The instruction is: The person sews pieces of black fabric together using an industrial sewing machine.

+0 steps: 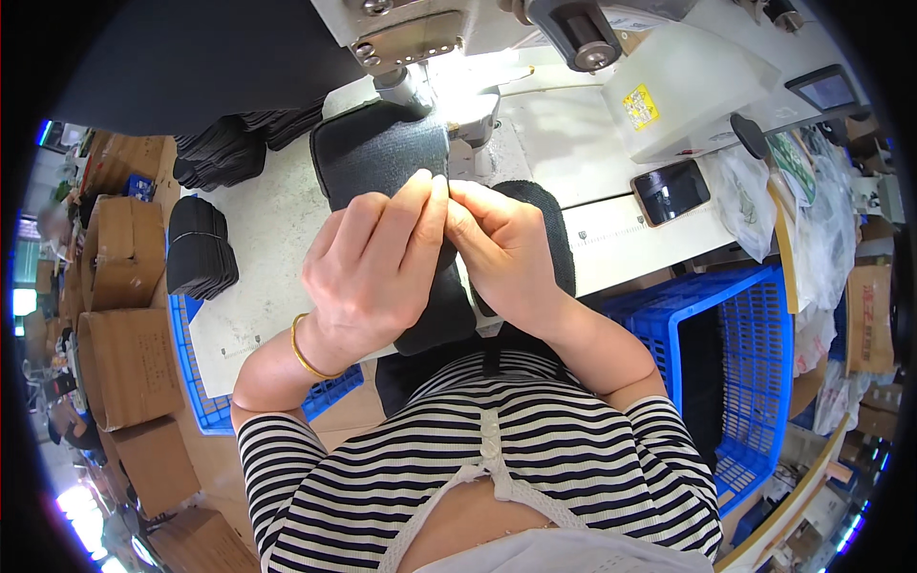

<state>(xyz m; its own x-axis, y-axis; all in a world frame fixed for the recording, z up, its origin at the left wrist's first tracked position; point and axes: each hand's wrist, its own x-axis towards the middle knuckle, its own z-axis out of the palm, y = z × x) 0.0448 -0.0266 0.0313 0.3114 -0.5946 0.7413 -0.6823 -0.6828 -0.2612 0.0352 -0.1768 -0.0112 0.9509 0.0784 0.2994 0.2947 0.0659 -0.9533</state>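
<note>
1. The left hand (368, 272) and right hand (506, 253) meet over the middle of the surface (277, 229), fingertips pressed together in a pinch on the near edge of a black fabric piece (382, 158).
2. The fingers of both hands are closed on that edge; what lies right between the tips is too small to tell.
3. The fabric lies flat on the surface, its far end under the needle area of a white sewing machine (420, 38), which stands at the back.
4. More black fabric (435, 315) hangs off the near edge of the surface below the hands, toward the person's striped shirt (497, 449).
5. A gold bangle (306, 353) sits on the left wrist.
6. The surface is white and worn, with a printed ruler strip (611, 229) along its right front edge.
7. A phone (671, 191) lies face up to the right of the hands, near a white box (688, 86) with a yellow sticker.
8. To the left, stacks of black pieces (201, 246) rest on the surface's edge, with more stacks (224, 153) behind them.
9. A blue crate (745, 334) stands to the right below the surface; another blue crate (205, 392) shows on the left.
10. Cardboard boxes (129, 363) pile up along the left side of the room.
11. Clear plastic bags (812, 210) and clutter fill the right side.
</note>
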